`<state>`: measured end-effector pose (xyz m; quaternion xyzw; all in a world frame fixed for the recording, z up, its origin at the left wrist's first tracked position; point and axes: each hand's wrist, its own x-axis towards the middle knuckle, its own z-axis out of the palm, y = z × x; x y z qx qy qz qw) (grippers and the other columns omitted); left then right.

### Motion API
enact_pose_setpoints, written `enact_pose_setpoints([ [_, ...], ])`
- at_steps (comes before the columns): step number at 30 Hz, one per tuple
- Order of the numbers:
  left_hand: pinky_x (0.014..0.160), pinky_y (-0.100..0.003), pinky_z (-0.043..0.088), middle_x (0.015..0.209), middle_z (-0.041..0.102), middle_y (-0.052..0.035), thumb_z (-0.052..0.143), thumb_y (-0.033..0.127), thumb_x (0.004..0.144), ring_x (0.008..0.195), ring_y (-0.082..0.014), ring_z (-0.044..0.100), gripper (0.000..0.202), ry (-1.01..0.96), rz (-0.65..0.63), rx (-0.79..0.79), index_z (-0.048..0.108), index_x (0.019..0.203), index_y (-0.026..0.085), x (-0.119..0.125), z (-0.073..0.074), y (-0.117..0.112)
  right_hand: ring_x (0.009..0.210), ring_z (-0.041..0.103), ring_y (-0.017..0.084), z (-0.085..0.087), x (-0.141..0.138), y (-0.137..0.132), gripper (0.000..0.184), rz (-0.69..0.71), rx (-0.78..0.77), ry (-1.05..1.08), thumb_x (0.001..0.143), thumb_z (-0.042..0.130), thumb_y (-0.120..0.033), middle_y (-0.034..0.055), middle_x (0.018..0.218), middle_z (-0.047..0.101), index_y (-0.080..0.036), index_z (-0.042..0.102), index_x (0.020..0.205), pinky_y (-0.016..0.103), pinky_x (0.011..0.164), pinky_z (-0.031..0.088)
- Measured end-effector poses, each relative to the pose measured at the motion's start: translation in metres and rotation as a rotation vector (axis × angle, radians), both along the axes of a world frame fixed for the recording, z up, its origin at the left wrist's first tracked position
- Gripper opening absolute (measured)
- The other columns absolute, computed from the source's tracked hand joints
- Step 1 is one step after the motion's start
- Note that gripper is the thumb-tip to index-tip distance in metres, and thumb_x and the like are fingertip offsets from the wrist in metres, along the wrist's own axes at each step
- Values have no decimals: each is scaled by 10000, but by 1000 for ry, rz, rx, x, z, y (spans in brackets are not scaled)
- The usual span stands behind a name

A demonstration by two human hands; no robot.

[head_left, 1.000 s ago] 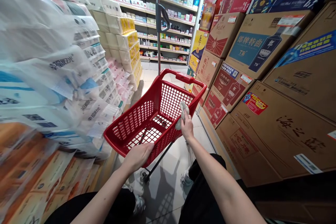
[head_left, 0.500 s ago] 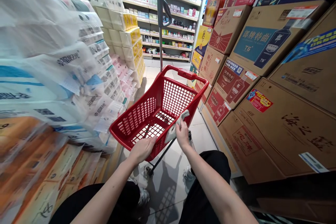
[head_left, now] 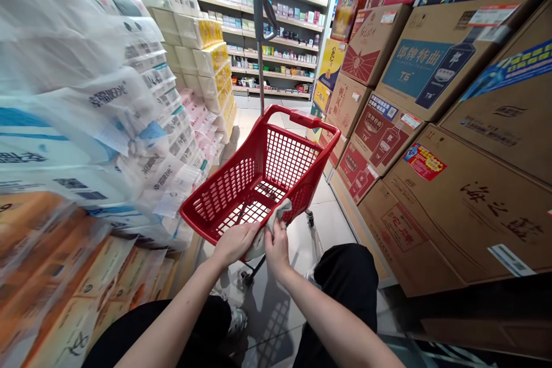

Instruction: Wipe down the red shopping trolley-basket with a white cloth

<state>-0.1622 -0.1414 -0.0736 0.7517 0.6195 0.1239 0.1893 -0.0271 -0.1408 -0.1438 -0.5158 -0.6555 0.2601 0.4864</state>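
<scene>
Right hand's (head_left: 276, 250) cloth (head_left: 269, 227) nearer basket rim (head_left: 196, 227)

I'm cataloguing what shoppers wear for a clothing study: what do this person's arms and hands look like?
Both arms are bare, with no sleeve showing on the left arm or the right arm. The left hand and right hand wear no gloves, and neither wrist shows a watch. Below them are black trousers and pale sneakers.

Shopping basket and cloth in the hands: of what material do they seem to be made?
The red shopping basket looks like glossy moulded plastic, with smooth mesh walls. The pale cloth seems soft fabric: it creases between the left hand and right hand; fibre unclear.
</scene>
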Motion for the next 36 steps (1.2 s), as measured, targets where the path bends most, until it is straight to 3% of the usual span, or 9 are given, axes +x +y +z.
enact_pose_setpoints([
  [4, 714, -260, 396, 878, 684, -50, 165, 495, 931, 843, -183, 616, 557, 53, -5, 37, 626, 817, 205, 3, -3, -2, 1072, 517, 238, 15, 22, 49, 501, -168, -80, -17, 852, 371, -168, 164, 1145, 516, -100, 412, 1346, 354, 943, 399],
  [8, 638, -255, 367, 804, 662, -43, 272, 504, 910, 754, -178, 606, 451, 131, -33, 71, 587, 795, 202, 5, -4, -2, 923, 552, 241, 27, 39, 80, 379, -244, -180, -76, 819, 363, -138, 129, 973, 538, -116, 566, 1137, 361, 873, 420],
  [12, 656, -258, 376, 863, 667, -48, 354, 430, 894, 807, -190, 617, 314, 148, -53, 65, 582, 882, 213, 5, -4, 1, 915, 552, 232, 6, 26, 53, 300, -162, -161, -58, 802, 367, -118, 118, 977, 531, -155, 588, 1002, 351, 849, 432],
  [15, 667, -260, 388, 953, 670, -44, 352, 378, 897, 861, -195, 620, 275, 123, -82, 92, 558, 1006, 233, 5, -3, 2, 960, 552, 222, -16, 10, 17, 339, -14, -118, -33, 783, 408, -108, 106, 1016, 544, -176, 569, 1073, 333, 873, 432],
  [17, 671, -260, 396, 991, 668, -42, 354, 365, 895, 877, -197, 622, 282, 119, -89, 104, 537, 1070, 240, 5, -3, 2, 988, 553, 223, -22, 5, 7, 352, 17, -118, -11, 798, 411, -123, 110, 1035, 557, -171, 563, 1112, 332, 885, 431],
  [23, 750, -260, 425, 1070, 654, -32, 410, 343, 865, 949, -198, 614, 383, 116, -101, 64, 465, 1239, 288, 8, -4, 0, 1093, 524, 236, -7, 22, 48, 452, -162, -142, 70, 839, 381, -184, 151, 1153, 564, -115, 486, 1273, 351, 932, 403],
  [28, 774, -267, 429, 1097, 647, -30, 416, 329, 852, 975, -204, 609, 437, 118, -99, 54, 436, 1287, 305, 8, -8, 3, 1042, 550, 220, -10, 38, 64, 428, -147, -111, 0, 843, 373, -193, 128, 1108, 590, -138, 543, 1231, 322, 912, 414],
  [32, 768, -257, 426, 1079, 653, -34, 422, 312, 842, 954, -198, 610, 442, 97, -96, 49, 454, 1283, 295, 6, -8, 4, 966, 581, 218, -9, 55, 59, 467, -88, -88, -267, 842, 383, -175, 134, 1144, 540, -167, 479, 1299, 312, 831, 448],
  [36, 758, -256, 424, 1081, 650, -33, 416, 304, 841, 945, -198, 609, 456, 79, -95, 50, 453, 1295, 304, 7, -6, 3, 790, 589, 197, 6, 73, 66, 447, -15, -44, -588, 815, 451, -162, 123, 1075, 521, -200, 488, 1259, 293, 693, 452],
])
